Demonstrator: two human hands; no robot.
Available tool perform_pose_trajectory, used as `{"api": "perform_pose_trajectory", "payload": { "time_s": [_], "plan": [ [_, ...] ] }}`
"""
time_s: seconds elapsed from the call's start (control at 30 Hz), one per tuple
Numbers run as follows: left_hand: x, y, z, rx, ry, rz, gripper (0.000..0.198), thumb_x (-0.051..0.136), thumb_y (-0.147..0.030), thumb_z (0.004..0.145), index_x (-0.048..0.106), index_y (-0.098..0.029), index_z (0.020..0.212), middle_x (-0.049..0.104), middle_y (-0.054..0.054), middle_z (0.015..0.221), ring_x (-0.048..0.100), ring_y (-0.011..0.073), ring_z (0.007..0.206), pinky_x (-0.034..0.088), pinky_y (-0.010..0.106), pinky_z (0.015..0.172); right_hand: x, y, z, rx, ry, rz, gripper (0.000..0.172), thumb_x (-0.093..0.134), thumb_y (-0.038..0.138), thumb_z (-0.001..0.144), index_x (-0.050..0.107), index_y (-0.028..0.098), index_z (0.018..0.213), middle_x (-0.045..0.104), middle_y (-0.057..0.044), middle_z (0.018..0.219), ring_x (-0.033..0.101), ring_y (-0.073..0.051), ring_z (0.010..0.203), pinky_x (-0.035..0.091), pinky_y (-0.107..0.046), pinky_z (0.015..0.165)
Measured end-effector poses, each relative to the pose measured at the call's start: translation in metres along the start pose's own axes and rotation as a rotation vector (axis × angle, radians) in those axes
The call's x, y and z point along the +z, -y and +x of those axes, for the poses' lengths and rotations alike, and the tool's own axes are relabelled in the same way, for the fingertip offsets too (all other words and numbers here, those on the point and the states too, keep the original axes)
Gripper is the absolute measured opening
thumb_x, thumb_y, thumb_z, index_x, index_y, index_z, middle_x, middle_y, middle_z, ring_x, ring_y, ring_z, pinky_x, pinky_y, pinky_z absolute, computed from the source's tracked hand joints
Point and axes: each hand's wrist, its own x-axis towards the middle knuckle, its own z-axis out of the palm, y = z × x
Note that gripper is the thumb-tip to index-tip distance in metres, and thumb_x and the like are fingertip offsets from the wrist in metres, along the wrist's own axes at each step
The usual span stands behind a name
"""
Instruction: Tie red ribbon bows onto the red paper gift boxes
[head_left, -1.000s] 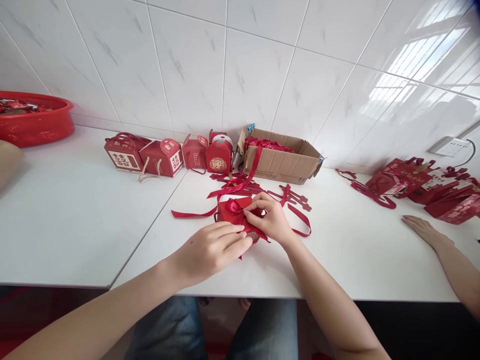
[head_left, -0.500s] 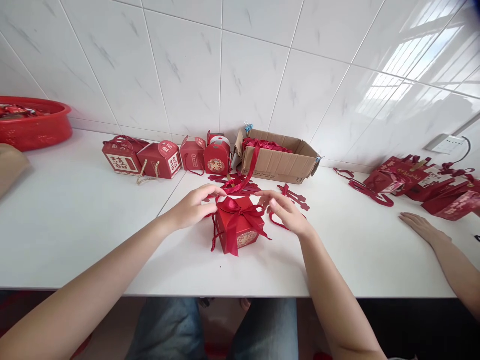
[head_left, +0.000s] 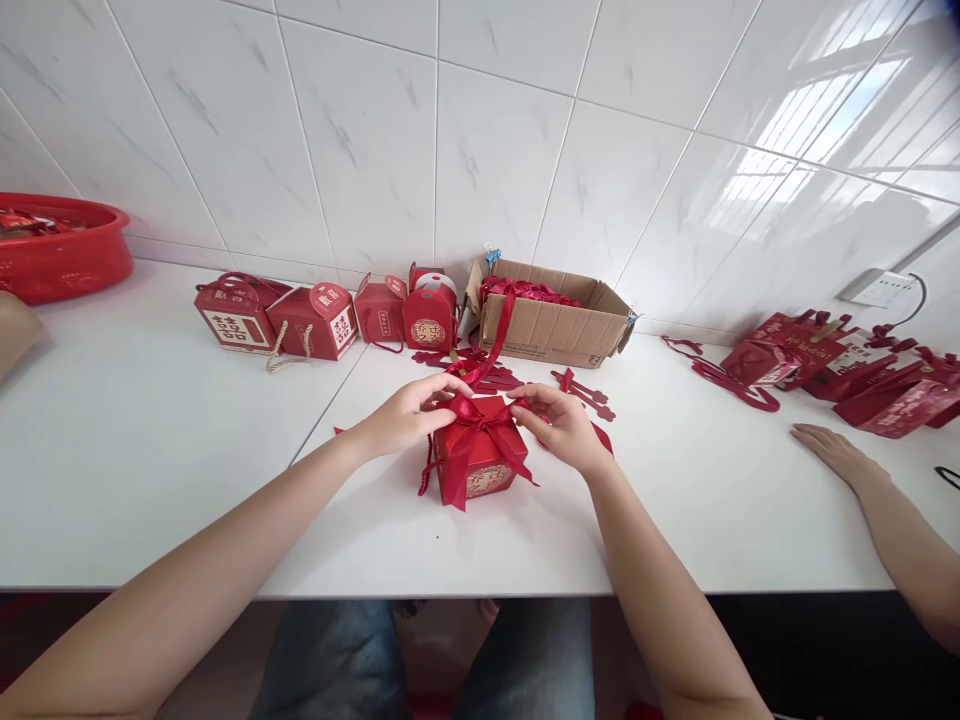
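A small red gift box (head_left: 491,482) with gold lettering stands upright on the white table. Across its lid lies a red ribbon bow (head_left: 478,424), its tails draping down the front face. My left hand (head_left: 401,418) comes in from the left, thumb and fingers closed on the bow's left loop. On the other side, my right hand (head_left: 561,428) pinches the right loop between thumb and fingertips. A red cord (head_left: 425,478) hangs at the box's left side. More ribbon lies behind and partly under my hands.
Behind the box, a cardboard box (head_left: 551,335) holds red ribbon, and flat red cutouts (head_left: 585,390) lie before it. Several red boxes (head_left: 315,322) line the wall at left. A red basin (head_left: 67,255) is far left. Another person's hand (head_left: 840,455) rests at right near red bags (head_left: 885,400).
Both my hands have moved inward from beside the box onto the bow, and the fingers have closed on its loops. The view has shifted slightly; the box stays in place.
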Motion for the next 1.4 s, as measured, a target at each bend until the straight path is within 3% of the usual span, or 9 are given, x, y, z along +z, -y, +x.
{"api": "perform_pose_trajectory", "payload": {
  "time_s": [0.17, 0.37, 0.43, 0.53, 0.63, 0.73, 0.97, 1.23, 1.4],
  "plan": [
    [0.012, 0.004, 0.000, -0.025, -0.094, -0.063, 0.025, 0.052, -0.034, 0.085, 0.061, -0.018, 0.103, 0.066, 0.004, 0.094, 0.063, 0.0173, 0.080, 0.049, 0.028, 0.067, 0.001, 0.002, 0.001, 0.040, -0.011, 0.050, 0.028, 0.062, 0.040, 0.085, 0.065, 0.020, 0.105, 0.066, -0.004, 0.087, 0.061, -0.015, 0.079, 0.052, -0.031, 0.073],
    [0.018, 0.009, -0.003, 0.042, -0.206, -0.142, 0.029, 0.054, -0.028, 0.079, 0.057, -0.017, 0.105, 0.063, 0.010, 0.113, 0.058, 0.0227, 0.110, 0.046, 0.035, 0.092, -0.006, 0.005, 0.001, 0.047, -0.097, 0.095, 0.043, 0.045, 0.056, 0.091, 0.066, 0.019, 0.098, 0.065, -0.006, 0.086, 0.061, -0.016, 0.078, 0.050, -0.030, 0.068],
    [0.016, 0.013, -0.005, 0.057, -0.171, -0.193, 0.029, 0.053, -0.025, 0.075, 0.057, -0.016, 0.102, 0.063, 0.010, 0.112, 0.056, 0.0239, 0.112, 0.043, 0.038, 0.096, -0.012, 0.005, 0.000, 0.044, -0.027, 0.086, 0.048, 0.044, 0.061, 0.089, 0.065, 0.019, 0.102, 0.065, -0.007, 0.090, 0.061, -0.017, 0.082, 0.050, -0.031, 0.069],
    [0.014, 0.019, -0.005, 0.082, -0.121, -0.302, 0.032, 0.050, -0.027, 0.071, 0.057, -0.016, 0.100, 0.066, 0.009, 0.107, 0.057, 0.0261, 0.107, 0.044, 0.038, 0.091, -0.016, 0.005, -0.001, 0.064, 0.129, 0.016, 0.050, 0.062, 0.059, 0.079, 0.062, 0.022, 0.112, 0.064, -0.008, 0.107, 0.061, -0.019, 0.091, 0.051, -0.032, 0.074],
    [0.016, 0.019, -0.005, 0.061, -0.135, -0.358, 0.029, 0.051, -0.036, 0.076, 0.057, -0.016, 0.097, 0.067, 0.009, 0.100, 0.060, 0.0255, 0.096, 0.046, 0.037, 0.083, -0.015, 0.005, 0.000, 0.067, 0.171, -0.071, 0.044, 0.074, 0.048, 0.073, 0.065, 0.024, 0.108, 0.064, -0.007, 0.113, 0.062, -0.019, 0.095, 0.051, -0.032, 0.076],
    [0.021, 0.017, -0.004, 0.015, -0.203, -0.316, 0.034, 0.055, -0.048, 0.082, 0.060, -0.015, 0.091, 0.067, 0.008, 0.093, 0.060, 0.0227, 0.089, 0.045, 0.035, 0.081, -0.010, 0.005, 0.001, 0.034, 0.119, -0.083, 0.028, 0.072, 0.044, 0.076, 0.070, 0.023, 0.094, 0.065, -0.006, 0.101, 0.061, -0.018, 0.089, 0.051, -0.031, 0.073],
    [0.029, 0.016, -0.003, -0.012, -0.334, -0.310, 0.035, 0.071, -0.047, 0.073, 0.066, -0.015, 0.087, 0.067, 0.007, 0.094, 0.060, 0.0195, 0.088, 0.046, 0.033, 0.083, -0.004, 0.005, 0.001, -0.041, -0.001, 0.013, 0.018, 0.069, 0.038, 0.080, 0.068, 0.020, 0.078, 0.065, -0.007, 0.088, 0.061, -0.018, 0.083, 0.050, -0.033, 0.071],
    [0.030, 0.017, -0.004, -0.017, -0.297, -0.296, 0.033, 0.069, -0.045, 0.075, 0.067, -0.014, 0.086, 0.069, 0.007, 0.088, 0.062, 0.0192, 0.081, 0.049, 0.033, 0.077, 0.000, 0.015, -0.004, -0.156, 0.255, 0.141, 0.021, 0.060, 0.033, 0.088, 0.062, 0.019, 0.073, 0.072, -0.009, 0.097, 0.063, -0.020, 0.085, 0.049, -0.035, 0.075],
    [0.029, 0.016, -0.004, -0.009, -0.263, -0.273, 0.031, 0.069, -0.044, 0.076, 0.066, -0.014, 0.084, 0.068, 0.007, 0.088, 0.064, 0.0205, 0.083, 0.051, 0.034, 0.077, 0.002, 0.015, -0.005, -0.144, 0.280, 0.228, 0.021, 0.061, 0.034, 0.087, 0.062, 0.019, 0.073, 0.073, -0.011, 0.103, 0.065, -0.022, 0.096, 0.049, -0.037, 0.082]
  ]
}}
